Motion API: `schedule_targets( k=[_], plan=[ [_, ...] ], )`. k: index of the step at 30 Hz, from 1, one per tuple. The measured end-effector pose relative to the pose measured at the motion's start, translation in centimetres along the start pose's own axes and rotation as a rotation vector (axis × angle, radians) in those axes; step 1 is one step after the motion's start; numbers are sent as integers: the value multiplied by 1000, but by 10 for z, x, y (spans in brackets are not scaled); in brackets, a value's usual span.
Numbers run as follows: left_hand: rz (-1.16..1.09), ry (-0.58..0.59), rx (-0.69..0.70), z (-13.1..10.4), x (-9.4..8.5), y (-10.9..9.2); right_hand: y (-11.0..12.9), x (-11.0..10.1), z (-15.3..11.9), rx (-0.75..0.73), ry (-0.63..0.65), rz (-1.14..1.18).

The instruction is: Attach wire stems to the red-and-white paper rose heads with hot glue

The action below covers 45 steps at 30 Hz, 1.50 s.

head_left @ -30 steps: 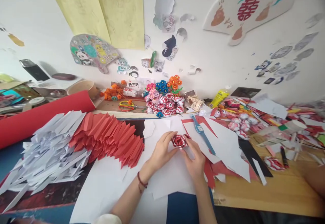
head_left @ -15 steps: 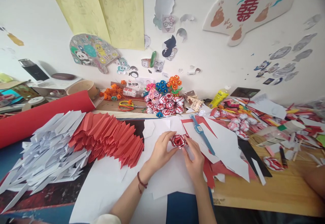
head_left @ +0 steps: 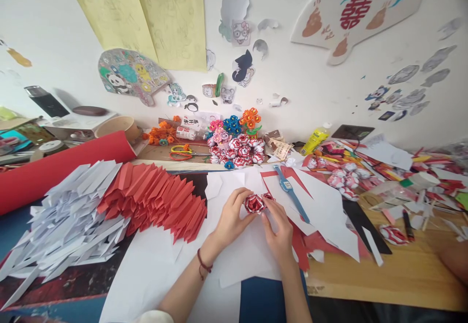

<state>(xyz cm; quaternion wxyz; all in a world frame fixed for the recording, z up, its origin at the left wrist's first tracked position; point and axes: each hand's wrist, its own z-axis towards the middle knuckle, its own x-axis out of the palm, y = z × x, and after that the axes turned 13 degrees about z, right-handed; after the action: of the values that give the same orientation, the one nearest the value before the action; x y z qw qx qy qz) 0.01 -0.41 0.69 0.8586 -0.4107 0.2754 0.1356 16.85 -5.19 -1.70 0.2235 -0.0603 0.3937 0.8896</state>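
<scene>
A small red-and-white folded paper flower (head_left: 254,204) is held over the white sheets in front of me. My left hand (head_left: 231,213) closes on its left side, thumb below and fingers above. On the right side, my right hand (head_left: 277,220) grips it with fingertips and thumb. Part of a second red-and-white paper piece (head_left: 268,196) shows behind my right fingers; whether it joins the flower I cannot tell. White paper sheets (head_left: 252,259) lie under both hands.
To the left are piles of folded red paper strips (head_left: 157,198) and white paper strips (head_left: 78,215), with a red paper roll (head_left: 66,169) behind. Finished paper flowers (head_left: 241,152) and scissors (head_left: 183,152) stand at the back. A blue watch (head_left: 290,191) lies right of my hands.
The flower has shifted slightly left and tipped a little in my fingers, so more of the piece behind it shows. Both hands keep their grip.
</scene>
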Motion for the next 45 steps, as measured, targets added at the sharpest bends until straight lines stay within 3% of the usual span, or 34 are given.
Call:
schedule_targets(
  k=[16, 19, 24, 30, 35, 45],
  plan=[
    [-34, 21, -43, 0, -2, -4, 7, 1, 4, 75, -65, 49],
    [-75, 27, -28, 1, -7, -10, 12, 3, 5, 192, -86, 127],
    [-205, 55, 15, 4, -22, -28, 23, 10, 4, 338, -239, 321],
    [-381, -48, -159, 5, -29, -57, 45, 18, 8, 264, -353, 357],
    [-385, -80, -227, 2, -32, -76, 65, 25, 9, 300, -421, 395],
    [-427, -148, -351, -4, -33, -85, 78, 28, 5, 348, -385, 421]
  ],
)
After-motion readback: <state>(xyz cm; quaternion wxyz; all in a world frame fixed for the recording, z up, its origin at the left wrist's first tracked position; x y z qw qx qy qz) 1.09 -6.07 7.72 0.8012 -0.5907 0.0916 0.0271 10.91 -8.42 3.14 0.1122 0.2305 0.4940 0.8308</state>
